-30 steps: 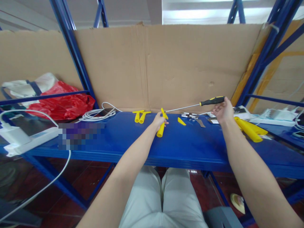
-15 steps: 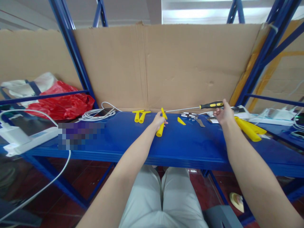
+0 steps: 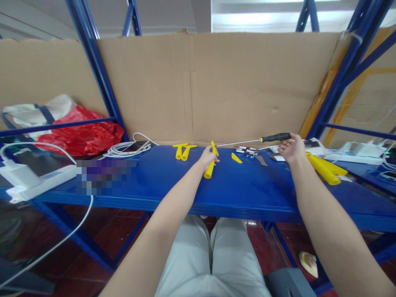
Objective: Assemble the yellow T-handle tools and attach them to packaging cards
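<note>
My left hand [image 3: 208, 159] is closed around a yellow T-shaped plastic handle [image 3: 209, 170], holding it near its head above the blue table. At the end of a screwdriver's handle [image 3: 275, 137], my right hand [image 3: 292, 149] has its fingers curled against the black grip. The long metal shaft runs level to the left, and its tip meets the head of the yellow handle; the exact contact is too small to see. Between my hands lie a loose yellow wedge-shaped piece [image 3: 236, 158], a thin metal blade [image 3: 261, 160] and several metal pieces [image 3: 246, 150].
Two more yellow T-shaped handles [image 3: 185, 153] lie left of my left hand. Yellow tubular parts [image 3: 328, 171] rest beside my right forearm. White coiled cable [image 3: 126, 149], a power strip [image 3: 51, 181] and a red plastic bag [image 3: 83, 132] are at left. A cardboard sheet [image 3: 247, 82] stands behind the table.
The screwdriver's handle has rotated about its length, its yellow patches turning out of sight. My right fingers have shifted on the grip and sit slightly lower. My left hand holds its place.
</note>
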`<state>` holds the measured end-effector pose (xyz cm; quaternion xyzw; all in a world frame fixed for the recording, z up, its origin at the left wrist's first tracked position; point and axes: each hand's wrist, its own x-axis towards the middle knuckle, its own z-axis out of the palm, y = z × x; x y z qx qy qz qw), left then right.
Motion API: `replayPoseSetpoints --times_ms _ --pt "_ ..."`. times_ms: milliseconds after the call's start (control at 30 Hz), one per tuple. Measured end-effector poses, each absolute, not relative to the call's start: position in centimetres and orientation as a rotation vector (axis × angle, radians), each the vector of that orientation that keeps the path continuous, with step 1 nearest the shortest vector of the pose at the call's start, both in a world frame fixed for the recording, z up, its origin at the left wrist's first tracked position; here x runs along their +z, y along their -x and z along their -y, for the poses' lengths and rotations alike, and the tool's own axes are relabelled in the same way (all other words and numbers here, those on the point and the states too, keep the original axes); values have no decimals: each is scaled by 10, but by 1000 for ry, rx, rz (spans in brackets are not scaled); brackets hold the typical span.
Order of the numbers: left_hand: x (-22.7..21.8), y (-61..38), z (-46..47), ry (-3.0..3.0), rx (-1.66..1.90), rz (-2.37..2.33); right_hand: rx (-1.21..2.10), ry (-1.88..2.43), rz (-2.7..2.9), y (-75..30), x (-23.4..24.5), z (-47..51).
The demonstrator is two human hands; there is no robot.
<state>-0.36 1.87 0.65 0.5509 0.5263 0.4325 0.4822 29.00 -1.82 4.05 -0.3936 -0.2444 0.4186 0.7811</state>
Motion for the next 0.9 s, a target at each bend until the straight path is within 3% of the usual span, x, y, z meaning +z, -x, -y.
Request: replayPoseSetpoints --times_ms 900 --pt "7 4 -18 -1364 1035 -1314 851 820 578 -285 40 19"
